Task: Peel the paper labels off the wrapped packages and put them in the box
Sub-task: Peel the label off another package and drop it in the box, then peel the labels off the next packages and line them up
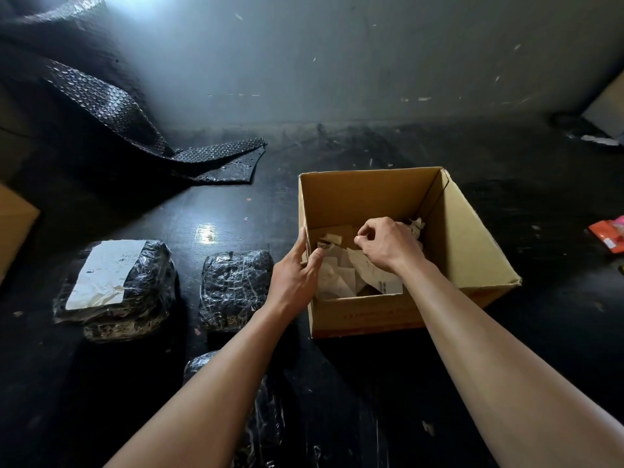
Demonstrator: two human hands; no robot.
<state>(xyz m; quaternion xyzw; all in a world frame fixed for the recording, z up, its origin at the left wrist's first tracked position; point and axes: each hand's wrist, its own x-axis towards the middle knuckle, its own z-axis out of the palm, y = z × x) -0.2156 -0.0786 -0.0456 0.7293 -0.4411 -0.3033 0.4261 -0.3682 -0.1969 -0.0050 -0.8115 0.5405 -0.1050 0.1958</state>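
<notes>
At the far left edge of the frame a cardboard piece [15, 228] is lying on the dark floor [540, 197], and a sheet of black bubble wrap [135, 116] is sprawling down from the upper left corner. Below it, in the left middle, a labelled package [135, 298] in shiny black wrap is sitting with its white label [104, 271] facing up and unpeeled. Just to its right a bare package [234, 288] is lying close beside the box. A third package [263, 410] is showing at the bottom centre, partly hidden under the left forearm.

The left hand [293, 278] is gripping the left wall of the box [472, 258], fingers running along the outside and thumb reaching inside. The open cardboard box is standing right of centre, and a heap of crumpled peeled labels [337, 278] is lying on its bottom. The right hand [388, 244] is reaching down inside it, fingers curled and seemingly pinching the edge of one of those papers against the thumb.

At the right edge an orange packet [607, 234] is lying on the floor.
</notes>
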